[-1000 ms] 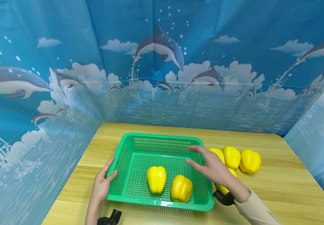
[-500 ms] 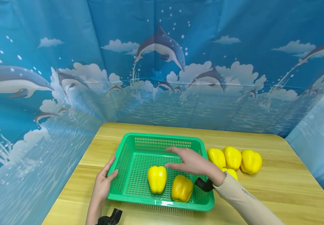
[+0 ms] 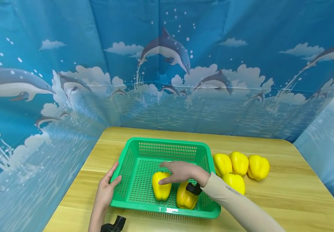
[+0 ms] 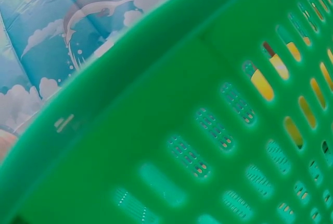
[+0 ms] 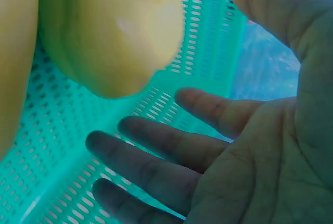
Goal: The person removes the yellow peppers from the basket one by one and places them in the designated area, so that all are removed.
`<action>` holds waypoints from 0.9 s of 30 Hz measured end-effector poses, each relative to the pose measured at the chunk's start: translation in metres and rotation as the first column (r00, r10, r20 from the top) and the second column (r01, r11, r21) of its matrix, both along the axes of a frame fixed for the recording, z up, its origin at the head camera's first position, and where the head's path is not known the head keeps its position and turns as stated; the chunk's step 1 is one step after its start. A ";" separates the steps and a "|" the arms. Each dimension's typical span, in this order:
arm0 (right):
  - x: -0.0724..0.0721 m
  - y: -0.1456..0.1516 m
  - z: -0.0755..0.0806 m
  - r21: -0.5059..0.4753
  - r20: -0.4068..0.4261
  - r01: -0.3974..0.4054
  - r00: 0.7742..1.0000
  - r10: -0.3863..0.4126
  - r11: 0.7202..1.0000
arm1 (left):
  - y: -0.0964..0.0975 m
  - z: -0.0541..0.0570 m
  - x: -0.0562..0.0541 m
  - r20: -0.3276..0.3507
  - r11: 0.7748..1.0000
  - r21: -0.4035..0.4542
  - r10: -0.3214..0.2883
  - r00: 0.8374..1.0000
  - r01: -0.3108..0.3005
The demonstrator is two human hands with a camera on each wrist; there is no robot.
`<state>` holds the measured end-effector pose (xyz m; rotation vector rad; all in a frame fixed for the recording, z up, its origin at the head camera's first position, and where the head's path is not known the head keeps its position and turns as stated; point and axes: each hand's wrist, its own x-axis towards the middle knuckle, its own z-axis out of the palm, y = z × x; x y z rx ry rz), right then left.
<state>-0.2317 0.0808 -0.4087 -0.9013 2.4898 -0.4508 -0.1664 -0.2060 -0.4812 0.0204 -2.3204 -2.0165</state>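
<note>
A green plastic basket (image 3: 167, 211) with slotted walls stands on the table, two yellow bell peppers inside it. My left hand (image 3: 104, 191) holds its left rim, thumb over the edge and fingers along the outside. In the right wrist view, my right hand (image 5: 244, 156) has its fingers spread, holding nothing. It hovers over the left bell pepper (image 3: 162, 190) in the head view, thumb in front of the fruit and other fingers beyond it. Contact cannot be made out there. Partly behind my right wrist lies the other bell pepper (image 3: 185, 199), near the basket's front right corner.
Several more yellow bell peppers (image 3: 258, 167) sit close together on the wooden table (image 3: 288, 199), just right of the basket. A blue curtain (image 3: 167, 109) printed with dolphins hangs behind the table and along its sides.
My right hand has moved left and down from the basket's right rim to above the left bell pepper. My left hand, the basket and the peppers have stayed in place.
</note>
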 end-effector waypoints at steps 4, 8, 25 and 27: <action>-0.001 -0.009 -0.009 0.057 -0.002 -0.005 1.000 0.005 0.998 | 0.001 0.000 0.000 0.002 1.000 0.006 -0.003 1.000 0.003; -0.002 -0.014 -0.015 0.078 0.009 -0.008 1.000 0.007 0.997 | 0.001 0.000 0.000 0.000 1.000 0.015 -0.009 1.000 0.009; -0.003 -0.028 -0.026 0.078 0.044 -0.012 0.999 0.008 0.997 | 0.001 0.002 0.001 -0.017 1.000 0.013 -0.008 1.000 0.008; -0.003 -0.029 -0.026 0.079 0.043 -0.010 0.999 0.006 0.997 | 0.000 0.001 0.001 -0.012 1.000 0.007 -0.001 1.000 0.001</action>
